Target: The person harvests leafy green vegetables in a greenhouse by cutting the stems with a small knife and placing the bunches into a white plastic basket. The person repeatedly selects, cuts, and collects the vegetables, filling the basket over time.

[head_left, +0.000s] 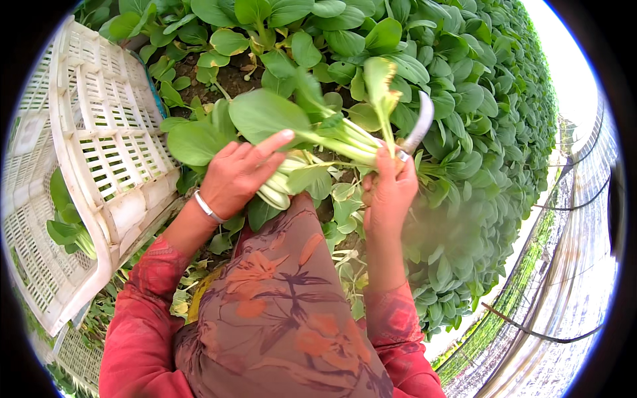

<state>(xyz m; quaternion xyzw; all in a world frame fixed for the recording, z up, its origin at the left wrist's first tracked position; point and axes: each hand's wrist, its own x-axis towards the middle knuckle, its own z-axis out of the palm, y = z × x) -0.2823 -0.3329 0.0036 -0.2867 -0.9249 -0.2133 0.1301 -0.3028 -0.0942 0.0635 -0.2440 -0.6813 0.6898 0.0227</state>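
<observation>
My left hand (pixel 237 174), with a silver bangle on the wrist, holds a bunch of leafy green plants with pale stalks (pixel 298 136) just above my knee. My right hand (pixel 388 189) grips a small curved knife (pixel 419 123) whose blade points upward, and it also pinches a single yellowing leaf (pixel 379 79) by its stem. Both hands meet at the stalk end of the bunch. My patterned brown trouser leg (pixel 285 305) fills the lower middle.
A white slatted plastic crate (pixel 86 152) stands at the left with a few cut greens (pixel 70 229) inside. A dense bed of the same leafy plants (pixel 464 99) spreads ahead and right. A path and hoses (pixel 564 278) run along the right edge.
</observation>
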